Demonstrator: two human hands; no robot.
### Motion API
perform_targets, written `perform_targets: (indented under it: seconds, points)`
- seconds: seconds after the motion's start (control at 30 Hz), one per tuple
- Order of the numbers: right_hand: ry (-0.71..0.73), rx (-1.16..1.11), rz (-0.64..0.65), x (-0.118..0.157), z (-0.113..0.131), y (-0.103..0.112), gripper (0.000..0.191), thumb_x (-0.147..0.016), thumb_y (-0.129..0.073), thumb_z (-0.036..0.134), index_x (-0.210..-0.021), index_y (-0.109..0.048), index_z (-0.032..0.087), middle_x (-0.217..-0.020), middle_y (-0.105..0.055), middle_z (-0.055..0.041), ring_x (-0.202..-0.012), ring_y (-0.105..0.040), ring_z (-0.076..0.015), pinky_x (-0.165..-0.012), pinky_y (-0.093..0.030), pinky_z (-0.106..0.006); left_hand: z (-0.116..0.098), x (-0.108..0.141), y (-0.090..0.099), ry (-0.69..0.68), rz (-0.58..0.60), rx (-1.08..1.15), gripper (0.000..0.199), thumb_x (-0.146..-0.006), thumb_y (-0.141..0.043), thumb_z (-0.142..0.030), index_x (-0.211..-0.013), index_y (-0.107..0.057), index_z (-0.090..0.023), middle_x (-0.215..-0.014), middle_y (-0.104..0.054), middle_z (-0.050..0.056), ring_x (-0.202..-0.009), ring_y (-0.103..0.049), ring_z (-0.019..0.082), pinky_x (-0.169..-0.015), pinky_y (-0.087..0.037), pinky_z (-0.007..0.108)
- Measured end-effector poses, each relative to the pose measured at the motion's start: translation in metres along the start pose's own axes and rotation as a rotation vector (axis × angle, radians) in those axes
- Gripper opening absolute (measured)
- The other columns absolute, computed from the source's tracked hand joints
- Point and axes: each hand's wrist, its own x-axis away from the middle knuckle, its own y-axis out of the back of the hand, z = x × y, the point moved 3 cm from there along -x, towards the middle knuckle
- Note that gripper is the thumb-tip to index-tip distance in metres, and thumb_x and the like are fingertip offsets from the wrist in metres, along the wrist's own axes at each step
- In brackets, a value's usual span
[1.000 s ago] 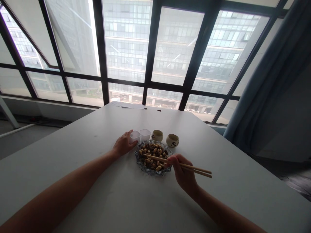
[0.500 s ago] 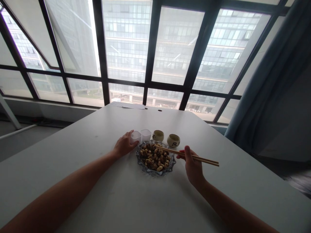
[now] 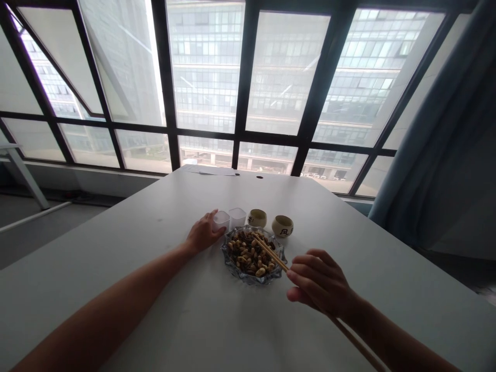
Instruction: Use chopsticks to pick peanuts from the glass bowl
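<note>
My left hand (image 3: 203,232) is curled around the near-left side of a small translucent plastic box (image 3: 220,221), thumb and fingers on its walls. A second translucent box (image 3: 237,217) stands right beside it. In front of them sits a scalloped glass bowl (image 3: 231,269) filled with mixed nuts in shells and dark seeds (image 3: 248,254). My right hand (image 3: 320,281), palm down, is closed on a pair of wooden chopsticks (image 3: 272,253). Their tips rest among the contents toward the bowl's back, and the rear ends stick out below my wrist. Whether the tips pinch anything is too small to tell.
Two small cream ceramic cups, one (image 3: 257,218) behind the bowl and one (image 3: 282,226) to its back right, bear dark characters. All stand on a white table (image 3: 186,310). Papers (image 3: 213,170) lie at the far edge, before large windows. A blue curtain (image 3: 411,144) hangs at right.
My right hand has turned palm down and come nearer, so the chopsticks now slope steeply toward me instead of lying nearly level. My left hand stays on the box. The view has shifted slightly.
</note>
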Motion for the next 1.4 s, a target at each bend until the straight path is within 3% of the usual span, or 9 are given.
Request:
perform_targets:
  seconds: [0.27, 0.4, 0.5, 0.57, 0.73, 0.87, 1.03, 1.23, 1.4]
  points:
    - [-0.043, 0.029, 0.167, 0.012, 0.003, -0.013, 0.023, -0.091, -0.063, 0.048, -0.088, -0.070, 0.026, -0.074, -0.075, -0.0016, -0.074, -0.071, -0.0187, -0.076, -0.053, -0.036, -0.001, 0.000, 0.000, -0.012, -0.007, 0.002, 0.067, -0.084, -0.062, -0.043, -0.143, -0.043, -0.015, -0.134, -0.059, 0.016, -0.113, -0.063, 0.030, -0.097, -0.051, 0.041]
    - [-0.072, 0.001, 0.119, 0.009, 0.000, -0.009, 0.022, -0.091, -0.065, 0.047, -0.086, -0.070, 0.027, -0.072, -0.075, -0.0009, -0.071, -0.071, -0.0184, -0.073, -0.053, -0.035, -0.001, 0.001, 0.001, 0.001, 0.011, 0.009, 0.068, -0.085, -0.061, -0.044, -0.144, -0.042, -0.016, -0.135, -0.059, 0.016, -0.111, -0.064, 0.029, -0.097, -0.051, 0.041]
    - [-0.134, -0.075, -0.001, 0.001, -0.002, -0.005, 0.021, -0.091, -0.065, 0.043, -0.082, -0.069, 0.026, -0.069, -0.074, -0.0004, -0.067, -0.069, -0.0177, -0.069, -0.052, -0.034, -0.002, 0.001, 0.002, -0.003, 0.012, -0.002, 0.067, -0.085, -0.060, -0.044, -0.144, -0.042, -0.016, -0.135, -0.059, 0.016, -0.114, -0.063, 0.030, -0.097, -0.051, 0.041]
    - [-0.302, -0.188, -0.138, -0.002, -0.007, -0.003, 0.024, -0.094, -0.061, 0.040, -0.077, -0.068, 0.024, -0.067, -0.073, -0.0011, -0.063, -0.068, -0.0172, -0.066, -0.052, -0.033, -0.002, 0.001, 0.002, -0.003, 0.006, -0.008, 0.067, -0.085, -0.060, -0.044, -0.143, -0.043, -0.015, -0.135, -0.059, 0.016, -0.115, -0.062, 0.031, -0.097, -0.051, 0.042]
    - [-1.159, -0.448, -0.531, 0.022, -0.030, -0.018, 0.042, -0.095, -0.054, 0.053, -0.073, -0.067, 0.019, -0.057, -0.068, -0.0039, -0.055, -0.067, -0.0192, -0.057, -0.053, -0.033, -0.003, 0.000, 0.002, -0.009, 0.003, 0.001, 0.066, -0.085, -0.060, -0.044, -0.142, -0.043, -0.014, -0.133, -0.060, 0.017, -0.112, -0.064, 0.029, -0.096, -0.051, 0.041]
    - [-1.450, -0.657, -0.681, 0.045, -0.039, -0.037, 0.049, -0.080, -0.067, 0.065, -0.074, -0.067, 0.017, -0.064, -0.071, -0.0061, -0.055, -0.068, -0.0206, -0.057, -0.057, -0.035, -0.002, 0.000, 0.001, -0.003, 0.006, 0.003, 0.066, -0.086, -0.060, -0.044, -0.142, -0.043, -0.014, -0.133, -0.059, 0.016, -0.115, -0.062, 0.030, -0.099, -0.050, 0.041]
    - [-1.518, -0.713, -0.728, 0.053, -0.039, -0.045, 0.050, -0.075, -0.071, 0.066, -0.073, -0.068, 0.016, -0.067, -0.072, -0.0069, -0.055, -0.068, -0.0193, -0.058, -0.057, -0.034, 0.001, -0.001, 0.000, -0.051, -0.086, 0.035, 0.069, -0.083, -0.062, -0.038, -0.142, -0.039, -0.013, -0.133, -0.057, 0.017, -0.122, -0.056, 0.032, -0.104, -0.047, 0.045]
    - [-1.519, -0.691, -0.691, 0.052, -0.035, -0.045, 0.052, -0.074, -0.070, 0.068, -0.073, -0.069, 0.016, -0.067, -0.073, -0.0069, -0.058, -0.066, -0.0185, -0.063, -0.055, -0.034, 0.002, -0.001, 0.005, -0.223, -0.286, 0.105, 0.072, -0.070, -0.061, -0.011, -0.138, -0.039, -0.017, -0.126, -0.055, 0.015, -0.120, -0.055, 0.031, -0.102, -0.050, 0.047]
    - [-1.520, -0.693, -0.645, 0.054, -0.034, -0.047, 0.053, -0.076, -0.068, 0.069, -0.075, -0.069, 0.016, -0.067, -0.073, -0.0066, -0.058, -0.065, -0.0184, -0.064, -0.053, -0.034, -0.001, 0.001, 0.007, -0.276, -0.328, 0.108, 0.066, -0.068, -0.058, -0.008, -0.132, -0.043, -0.019, -0.124, -0.055, 0.013, -0.119, -0.055, 0.029, -0.100, -0.051, 0.044]
